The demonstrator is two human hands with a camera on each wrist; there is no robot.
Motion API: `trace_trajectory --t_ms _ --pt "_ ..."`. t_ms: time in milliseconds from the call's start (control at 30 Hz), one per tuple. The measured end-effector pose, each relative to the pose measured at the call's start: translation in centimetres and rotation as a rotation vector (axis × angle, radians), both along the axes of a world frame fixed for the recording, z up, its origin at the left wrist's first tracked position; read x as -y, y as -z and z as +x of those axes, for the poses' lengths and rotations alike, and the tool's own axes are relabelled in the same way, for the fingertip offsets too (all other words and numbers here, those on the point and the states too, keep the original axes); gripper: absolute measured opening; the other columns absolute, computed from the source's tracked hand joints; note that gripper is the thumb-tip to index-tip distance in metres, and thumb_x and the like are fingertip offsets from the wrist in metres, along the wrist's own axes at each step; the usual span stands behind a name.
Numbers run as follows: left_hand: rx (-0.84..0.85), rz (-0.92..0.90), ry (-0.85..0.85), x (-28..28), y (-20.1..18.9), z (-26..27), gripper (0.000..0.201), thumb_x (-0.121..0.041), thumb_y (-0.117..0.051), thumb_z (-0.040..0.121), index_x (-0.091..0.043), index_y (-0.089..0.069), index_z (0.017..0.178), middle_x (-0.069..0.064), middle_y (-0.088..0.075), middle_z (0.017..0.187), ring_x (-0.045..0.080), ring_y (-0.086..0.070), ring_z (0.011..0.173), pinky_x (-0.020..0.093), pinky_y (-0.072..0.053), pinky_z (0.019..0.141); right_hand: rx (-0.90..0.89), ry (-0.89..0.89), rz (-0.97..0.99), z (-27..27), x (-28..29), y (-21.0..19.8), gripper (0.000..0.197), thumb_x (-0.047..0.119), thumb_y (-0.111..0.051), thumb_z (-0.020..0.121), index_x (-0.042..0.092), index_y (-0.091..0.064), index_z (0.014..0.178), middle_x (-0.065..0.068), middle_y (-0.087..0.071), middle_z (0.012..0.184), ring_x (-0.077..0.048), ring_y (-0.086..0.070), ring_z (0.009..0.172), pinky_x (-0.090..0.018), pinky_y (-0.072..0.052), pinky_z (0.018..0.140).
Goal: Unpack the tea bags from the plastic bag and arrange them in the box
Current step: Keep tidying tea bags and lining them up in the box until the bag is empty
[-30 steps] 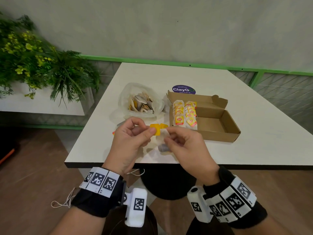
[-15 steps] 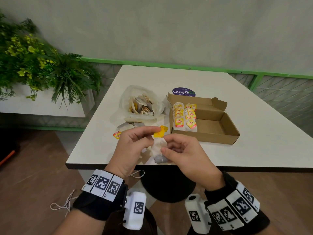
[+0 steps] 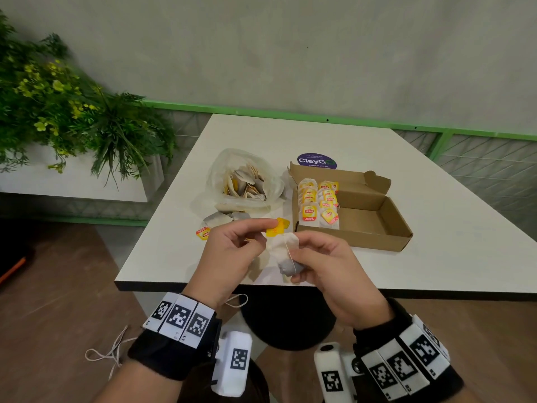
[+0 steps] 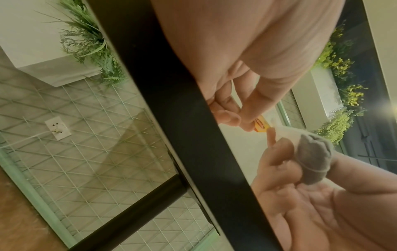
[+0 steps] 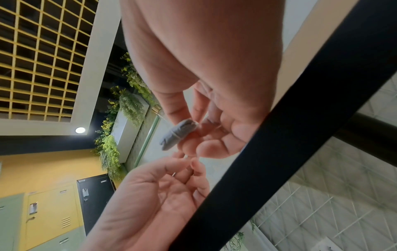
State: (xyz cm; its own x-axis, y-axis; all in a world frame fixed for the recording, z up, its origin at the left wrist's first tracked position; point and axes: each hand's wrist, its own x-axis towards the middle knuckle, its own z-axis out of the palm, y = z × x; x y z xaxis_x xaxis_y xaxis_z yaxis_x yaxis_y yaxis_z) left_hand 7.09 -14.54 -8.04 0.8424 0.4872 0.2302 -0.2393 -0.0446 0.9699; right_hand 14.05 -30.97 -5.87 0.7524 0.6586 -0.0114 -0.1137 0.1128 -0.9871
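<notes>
At the far left I see a leafy green plant with yellow flowers [image 3: 58,112] in a white planter, beside the white square table [image 3: 436,216]. On the table, left of centre, sits the crumpled clear plastic bag [image 3: 247,181], open at the top and holding a heap of loose paper tea bags. Just near of it lie two stray tea bags [image 3: 222,219], and a red-and-yellow tag [image 3: 202,232] rests at their left.

My left hand [image 3: 229,251] is above the near table edge, thumb and forefinger closed on the small yellow paper tag [image 3: 277,227] of the tea bag I am working on; its other fingers are curled in. A thin string runs from there across the white paper tea bag [image 3: 286,254], which is pale at the top and grey with tea at the bottom. My right hand [image 3: 328,266] pinches that bag between thumb and curled fingers, the grey end sticking out towards me.

To the right stands the open brown cardboard box [image 3: 374,228], lid flap up at the far side. Two neat rows of tea bags with yellow tags [image 3: 318,205] fill its left end; the right part shows bare cardboard. A round purple sticker [image 3: 316,161] sits on the table just beyond it.
</notes>
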Motion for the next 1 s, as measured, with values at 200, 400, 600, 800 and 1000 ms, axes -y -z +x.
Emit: trace_trajectory --t_ms 200,400,600,800,1000 --pt "0.031 0.116 0.024 0.1 0.1 0.1 0.019 -0.003 -0.069 0.093 -0.019 -0.079 0.095 -0.006 -0.074 0.090 0.007 -0.062 0.083 0.020 -0.049 0.079 -0.023 0.000 -0.041 0.1 -0.1 -0.1 0.019 0.000 -0.058 0.095 0.006 -0.076 0.092 -0.015 -0.067 0.083 -0.018 -0.058 0.066 -0.028 -0.046 0.057" --pt "-0.036 0.120 0.154 -0.2 0.0 0.3 0.013 -0.017 -0.057 0.081 -0.018 -0.070 0.081 -0.002 -0.062 0.087 0.010 -0.052 0.078 0.017 -0.041 0.071 -0.043 -0.039 -0.080 0.1 0.0 -0.2 0.021 0.002 -0.059 0.095 0.006 -0.075 0.082 -0.017 -0.061 0.080 -0.018 -0.051 0.062 -0.028 -0.044 0.056" --pt "-0.063 0.132 0.269 -0.2 -0.3 0.0 0.014 -0.014 -0.051 0.079 -0.008 -0.063 0.081 0.009 -0.054 0.080 0.015 -0.045 0.073 0.020 -0.037 0.065 -0.030 -0.121 -0.129 0.3 0.2 -0.6 0.022 0.005 -0.058 0.095 0.007 -0.071 0.077 -0.017 -0.058 0.081 -0.019 -0.049 0.065 -0.029 -0.043 0.058" --pt "-0.060 -0.001 0.346 -0.5 -0.4 -0.1 0.015 -0.012 -0.057 0.081 -0.012 -0.070 0.087 -0.003 -0.057 0.070 0.006 -0.051 0.065 0.014 -0.040 0.063 -0.055 -0.151 -0.111 0.5 0.1 -0.7 0.017 0.004 -0.056 0.096 0.001 -0.068 0.084 -0.019 -0.054 0.082 -0.019 -0.049 0.064 -0.028 -0.042 0.056" --pt "0.018 -0.003 0.390 -0.9 0.1 -0.1 0.025 -0.010 -0.067 0.087 -0.019 -0.079 0.108 0.005 -0.067 0.085 0.010 -0.062 0.080 0.017 -0.049 0.074 -0.070 -0.173 -0.096 0.8 0.0 -0.7 0.014 0.013 -0.062 0.083 0.010 -0.069 0.071 -0.013 -0.054 0.070 -0.021 -0.051 0.061 -0.028 -0.043 0.054"
